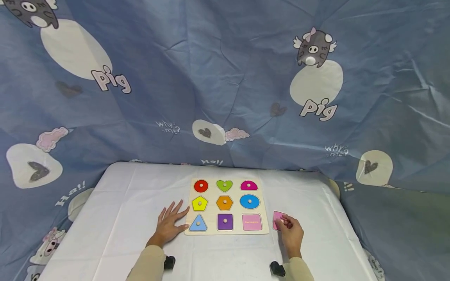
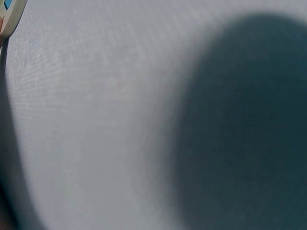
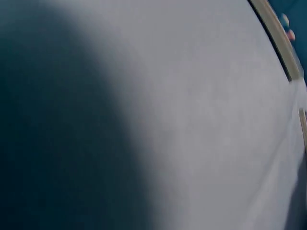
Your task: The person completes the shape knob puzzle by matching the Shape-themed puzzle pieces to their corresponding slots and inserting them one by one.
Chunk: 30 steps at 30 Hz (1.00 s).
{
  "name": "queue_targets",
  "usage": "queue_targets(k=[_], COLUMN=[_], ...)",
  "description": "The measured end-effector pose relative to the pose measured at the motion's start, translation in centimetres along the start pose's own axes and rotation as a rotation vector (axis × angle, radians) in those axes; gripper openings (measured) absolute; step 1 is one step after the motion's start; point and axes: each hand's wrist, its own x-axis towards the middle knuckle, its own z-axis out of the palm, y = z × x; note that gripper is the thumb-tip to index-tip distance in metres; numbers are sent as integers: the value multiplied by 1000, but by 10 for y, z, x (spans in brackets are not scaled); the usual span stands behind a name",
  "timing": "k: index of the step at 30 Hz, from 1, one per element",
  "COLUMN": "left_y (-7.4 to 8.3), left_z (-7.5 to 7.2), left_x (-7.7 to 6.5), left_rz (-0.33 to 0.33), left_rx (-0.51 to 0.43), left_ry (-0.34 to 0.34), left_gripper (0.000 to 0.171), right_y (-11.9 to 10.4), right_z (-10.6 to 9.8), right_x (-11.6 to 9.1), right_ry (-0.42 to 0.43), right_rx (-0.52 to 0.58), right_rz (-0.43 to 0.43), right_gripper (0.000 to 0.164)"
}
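Note:
A wooden shape puzzle board [image 1: 212, 224] lies flat on the table. My left hand [image 1: 168, 225] is spread beside it, with fingertips and thumb touching the board's left edge. To the right of the board is a pink rectangle puzzle piece [image 1: 277, 215]. My right hand [image 1: 292, 236] pinches this piece near its middle, and the fingers partly hide it. The lower-right recess [image 1: 251, 227] of the board is bare pink with a printed word. Knobbed pieces fill the other recesses, among them a purple square [image 1: 225, 227] and a blue oval [image 1: 245, 201].
A white cloth [image 1: 218, 257] covers the table. Behind it hangs a blue printed sheet [image 1: 225, 78]. The left wrist view catches only a board corner [image 2: 15, 19] beside a dark shadow; the right wrist view shows a board edge [image 3: 276, 36].

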Motion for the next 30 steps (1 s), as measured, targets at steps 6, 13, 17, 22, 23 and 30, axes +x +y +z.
queue_targets(k=[6,13,17,22,23,30], left_y=[3,4,3,3,3,3], left_z=[-1,-1,0,1,1,-1], left_x=[0,-1,-1,-1,-1,-1], left_rz=[-15,-11,-6,-6,-8,-17], left_rx=[-1,-10,-11,-8,-6,-2], left_ry=[-1,1,7,5,6,0], left_gripper=[66,66,65,65,66,66], right_y=[5,8,9,10,10,9], right_z=[-6,-5,-4,-4,-4,-2], right_x=[4,3,4,5,5,4], right_ry=[-29,-34,-10,13,10,-9], right_rx=[-61,-78,-69,-66,-70,-80], right_rz=[55,81,61,23,21,27], right_gripper=[25,22,20,17,17,18])
